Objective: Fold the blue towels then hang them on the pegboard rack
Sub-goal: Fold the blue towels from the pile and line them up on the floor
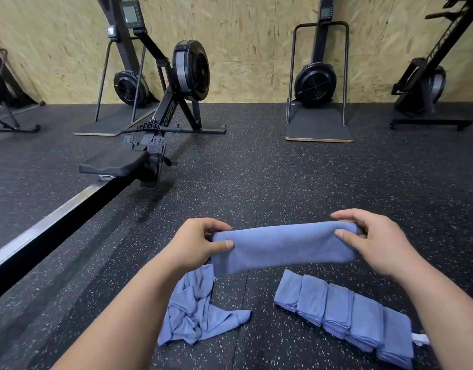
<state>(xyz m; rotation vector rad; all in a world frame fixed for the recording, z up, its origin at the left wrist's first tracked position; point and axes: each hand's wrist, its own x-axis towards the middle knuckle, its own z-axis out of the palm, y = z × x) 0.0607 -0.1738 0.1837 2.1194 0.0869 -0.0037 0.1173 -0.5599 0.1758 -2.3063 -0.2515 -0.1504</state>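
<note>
Up and to the left of the held towel [283,247], a rowing machine [150,145] stands on the speckled floor [283,169]. Just below the towel's left end lie the crumpled towels [195,311], not yet folded. The left hand [198,244] pinches the towel's left end between thumb and curled fingers. The towel hangs in the air between the hands as a folded blue band, draped over at its top edge. The right hand [369,241] pinches its right end the same way. Below and to the right of it, the folded towels [345,316] lie overlapping in a row on the floor.

The cloth looks light, soft and limp. It would likely sag if held at one point, so it is best gripped at both ends or corners. It is neither slippery nor fragile. No pegboard rack is in view.
</note>
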